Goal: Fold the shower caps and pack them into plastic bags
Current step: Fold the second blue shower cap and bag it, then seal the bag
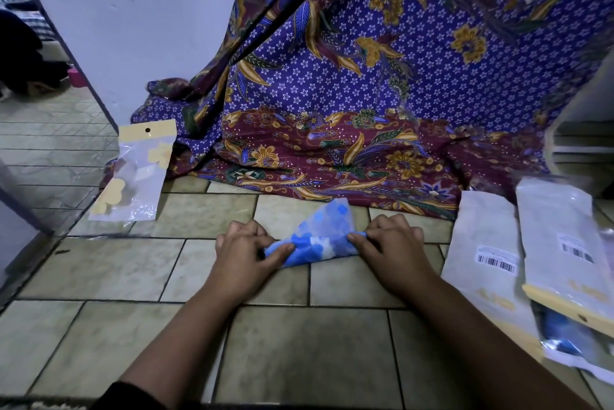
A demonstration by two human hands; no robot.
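Note:
A blue-and-white flowered shower cap (320, 237), folded into a rough triangle, lies on the tiled floor in the middle of the view. My left hand (244, 248) pinches its left corner. My right hand (387, 243) pinches its right corner. Both hands press the cap's lower edge against the floor. A clear plastic bag with a yellow header card (138, 173) lies at the left with a yellow-flowered cap inside. At the right lie flat plastic bags with barcode labels (485, 260) (564, 243).
A purple and maroon patterned cloth (365, 77) hangs down and spreads over the floor just behind the cap. A white wall panel (133, 27) stands at the back left. Another packed bag with blue contents (564, 340) lies at the far right under the stack.

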